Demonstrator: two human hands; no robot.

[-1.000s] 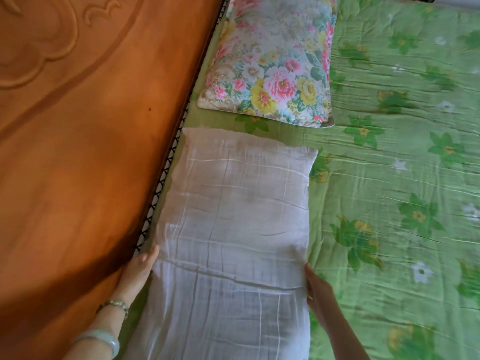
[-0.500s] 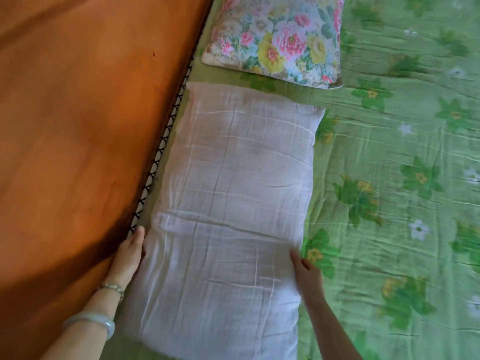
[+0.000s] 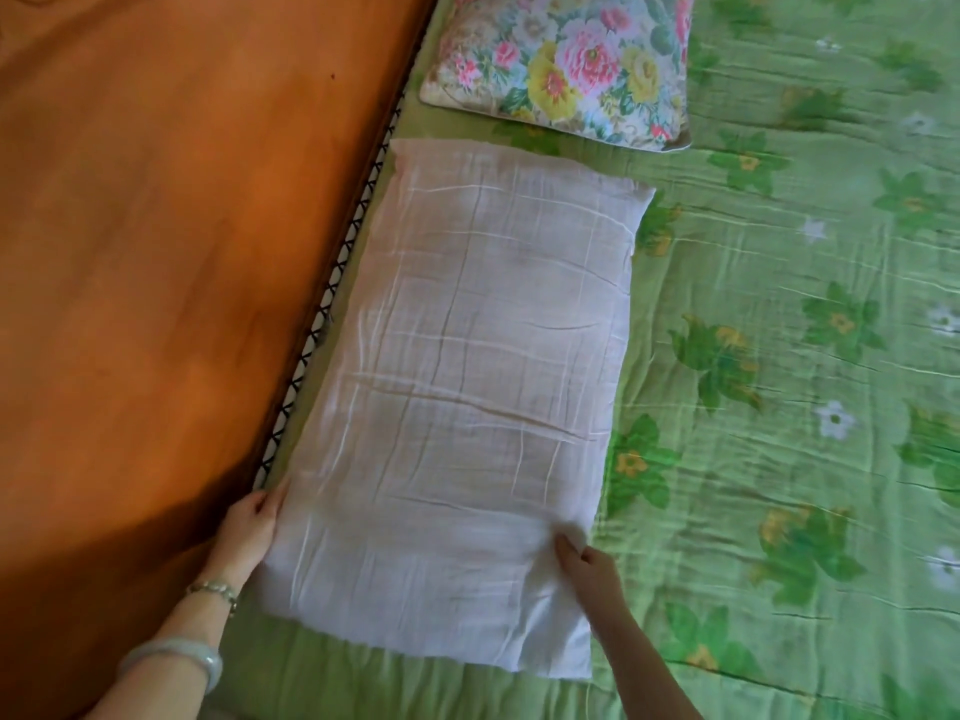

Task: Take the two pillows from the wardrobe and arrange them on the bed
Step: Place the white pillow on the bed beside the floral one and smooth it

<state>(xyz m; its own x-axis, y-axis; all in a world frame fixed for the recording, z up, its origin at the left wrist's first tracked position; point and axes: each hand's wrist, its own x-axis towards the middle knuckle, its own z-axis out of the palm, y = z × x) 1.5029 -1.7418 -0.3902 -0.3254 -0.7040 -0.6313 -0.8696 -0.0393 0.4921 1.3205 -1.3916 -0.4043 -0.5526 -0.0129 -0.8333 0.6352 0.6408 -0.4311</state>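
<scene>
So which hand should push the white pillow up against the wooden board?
Probably right. The right hand pinches the white pillow on its outer side, so it can push toward the headboard. The left hand sits between them, in the way.

Left wrist (image 3: 203, 622) wears pale bangle (image 3: 171, 662) and beaded bracelet (image 3: 215, 589).

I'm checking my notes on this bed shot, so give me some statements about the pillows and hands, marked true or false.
1. The white pillow lies flat on the sheet, alongside the headboard. True.
2. The floral pillow lies on top of the white pillow. False: they lie apart, with a strip of sheet between them.
3. The right hand pinches the white pillow's right edge. True.
4. The left hand is on the floral pillow. False: it is at the white pillow's left edge.
5. The sheet is plain blue. False: it is green with flowers.
</scene>
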